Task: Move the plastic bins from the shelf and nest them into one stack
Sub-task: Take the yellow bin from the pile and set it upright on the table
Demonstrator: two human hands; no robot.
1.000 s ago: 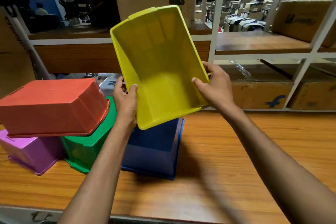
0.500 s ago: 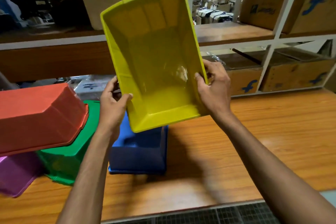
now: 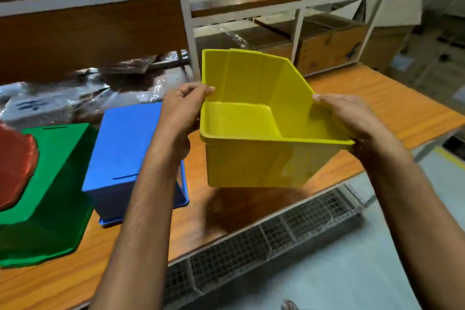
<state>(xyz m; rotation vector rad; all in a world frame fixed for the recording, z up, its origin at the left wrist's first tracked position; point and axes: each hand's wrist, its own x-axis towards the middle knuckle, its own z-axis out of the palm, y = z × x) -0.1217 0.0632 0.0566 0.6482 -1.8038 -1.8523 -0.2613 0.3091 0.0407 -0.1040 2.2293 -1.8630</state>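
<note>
A yellow plastic bin (image 3: 254, 158) hangs upright, mouth up, just above the wooden shelf board (image 3: 392, 106). My left hand (image 3: 182, 111) grips its left rim and my right hand (image 3: 349, 118) grips its right rim. To the left, a blue bin (image 3: 125, 148) lies upside down on the board. Beside it sits an upside-down green bin (image 3: 50, 184). A red bin (image 3: 15, 166) rests partly on the green one at the left edge, mostly cut off.
Plastic-wrapped packages (image 3: 75, 98) lie behind the bins. White shelf uprights (image 3: 187, 20) and cardboard boxes (image 3: 329, 45) stand at the back. A wire mesh tray (image 3: 264, 241) runs along the board's front edge, with grey floor (image 3: 352, 272) below right.
The yellow bin has been turned from tilted with its mouth toward me to upright, lowered and shifted right. The view has swung right and down; the purple bin has left the frame.
</note>
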